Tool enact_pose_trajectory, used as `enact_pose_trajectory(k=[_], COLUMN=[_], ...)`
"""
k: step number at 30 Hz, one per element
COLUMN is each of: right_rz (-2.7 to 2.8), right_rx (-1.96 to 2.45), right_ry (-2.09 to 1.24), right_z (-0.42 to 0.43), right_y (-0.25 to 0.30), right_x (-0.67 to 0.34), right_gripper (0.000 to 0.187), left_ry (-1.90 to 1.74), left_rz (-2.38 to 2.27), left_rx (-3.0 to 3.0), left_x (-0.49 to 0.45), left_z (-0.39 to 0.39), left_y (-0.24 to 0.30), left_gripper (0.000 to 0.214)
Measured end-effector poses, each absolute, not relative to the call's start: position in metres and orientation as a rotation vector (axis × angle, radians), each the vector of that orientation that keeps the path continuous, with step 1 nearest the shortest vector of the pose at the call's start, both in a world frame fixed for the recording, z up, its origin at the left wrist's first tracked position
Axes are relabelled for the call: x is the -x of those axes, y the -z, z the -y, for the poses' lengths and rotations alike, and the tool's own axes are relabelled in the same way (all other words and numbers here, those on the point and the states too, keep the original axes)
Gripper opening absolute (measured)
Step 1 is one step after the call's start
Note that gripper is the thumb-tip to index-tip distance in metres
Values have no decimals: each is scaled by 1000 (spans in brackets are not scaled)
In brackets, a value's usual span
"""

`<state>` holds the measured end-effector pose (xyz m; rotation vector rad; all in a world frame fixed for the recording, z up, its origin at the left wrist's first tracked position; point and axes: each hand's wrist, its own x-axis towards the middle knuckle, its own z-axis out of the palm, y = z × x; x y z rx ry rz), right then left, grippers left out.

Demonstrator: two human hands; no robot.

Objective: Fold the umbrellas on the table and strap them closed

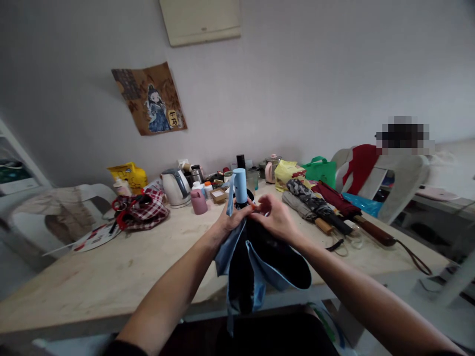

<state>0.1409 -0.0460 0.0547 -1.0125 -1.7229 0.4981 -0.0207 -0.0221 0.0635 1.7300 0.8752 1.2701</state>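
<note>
A folding umbrella with light blue and black fabric hangs between my hands, its blue handle pointing up. The canopy panels are loose and droop past the front edge of the table. Just below the handle, my left hand is closed round the gathered fabric. On the other side, my right hand has bent fingers pinching the dark fabric close to the left thumb. Several folded umbrellas lie to the right, among them a grey one, a patterned one and a dark red one.
On the table a plaid cloth bag, a kettle and a pink jug stand left of centre. A yellow bag and a green bag are at the back right. Chairs flank the table; a person sits beyond the right one.
</note>
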Motion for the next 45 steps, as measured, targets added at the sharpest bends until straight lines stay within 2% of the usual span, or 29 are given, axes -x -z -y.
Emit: enact_pose_trajectory(k=[2,4,6,8,14,18,22,24,27,31,34,37,41,45], right_rz=[1785,2055,2283,2330,2204,2194,2159,1913,1616,1790,1890,1961,2040,1923], right_rx=[893,715,622,697,1168,1257,1005,944,1069,1114,1024,933,783,835], right_ry=[-494,-496,-337,-128,-47,16,-184,-263,-165,-119,-136,-110,-169,-226], right_z=[68,91,107,108,66,60,60,53,33,14,12,19,33,45], right_y=[-65,-70,-68,-60,-47,-51,-54,-55,-54,-50,-53,-60,-63,-55], right_x=[-150,-154,-151,-146,-144,-135,-140,-156,-187,-201,-188,-171,-157,-151], right_gripper=[29,37,36,22,20,15,11,19,31,16,18,18,17,17], left_ry=[-1275,-1304,-1336,-1319,-1153,-1088,-1084,-1120,-1182,-1177,-1120,-1163,-1308,-1207], left_rz=[-879,-876,-874,-856,-771,-710,-692,-696,-679,-669,-656,-713,-855,-896], left_rx=[-1734,-1711,-1689,-1710,-1880,-1920,-1869,-1846,-1813,-1852,-1965,-2017,-1976,-1972], left_x=[22,24,24,24,29,31,33,36,43,44,37,28,21,22], left_z=[19,16,13,13,22,25,22,20,20,23,29,35,37,37], left_y=[-62,-59,-58,-58,-65,-69,-66,-63,-58,-61,-65,-65,-60,-57], left_gripper=[21,21,25,29,41,54,42,33,27,22,18,21,44,39])
